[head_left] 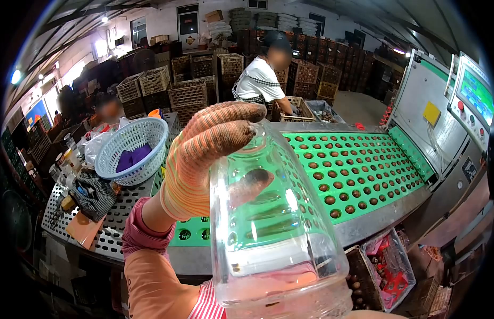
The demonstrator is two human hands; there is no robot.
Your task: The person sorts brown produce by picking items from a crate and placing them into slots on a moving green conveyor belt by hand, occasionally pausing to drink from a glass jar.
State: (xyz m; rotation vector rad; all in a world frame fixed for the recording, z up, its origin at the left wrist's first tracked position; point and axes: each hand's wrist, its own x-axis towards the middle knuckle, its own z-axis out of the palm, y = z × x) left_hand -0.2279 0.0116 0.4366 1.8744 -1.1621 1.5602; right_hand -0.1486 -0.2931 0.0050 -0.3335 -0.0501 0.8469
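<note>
The left hand [218, 141], in an orange and yellow striped knitted glove with darkened fingertips, is closed on a clear plastic jar [276, 228], gripping it by its narrower upper end. Two fingers bend over the top, and another fingertip shows through the clear wall. The jar leans, its wide ridged end low and close to the camera, and the green surface behind shows through it. The state of the right hand cannot be told. Beyond the jar and to the right of the left hand runs a green panel [304, 139] with rows of round hollows holding small brown rounded items [336, 213], framed by a metal edge [364, 216]. Farther right stands a metal machine [412, 98] with a lit screen [476, 93] and a yellow square [431, 113]. To the left of the left hand, a light blue basket [105, 159] with purple cloth [132, 157] inside sits on the perforated metal worktop [111, 234], with a checkered bag [95, 194] just beside it. Past the green panel, a person in a white top [257, 80] reaches into a crate [301, 109], in front of stacked crates [187, 95]. Below the panel, to the right of the jar, is a plastic-lined container [388, 271] with red material inside.
</note>
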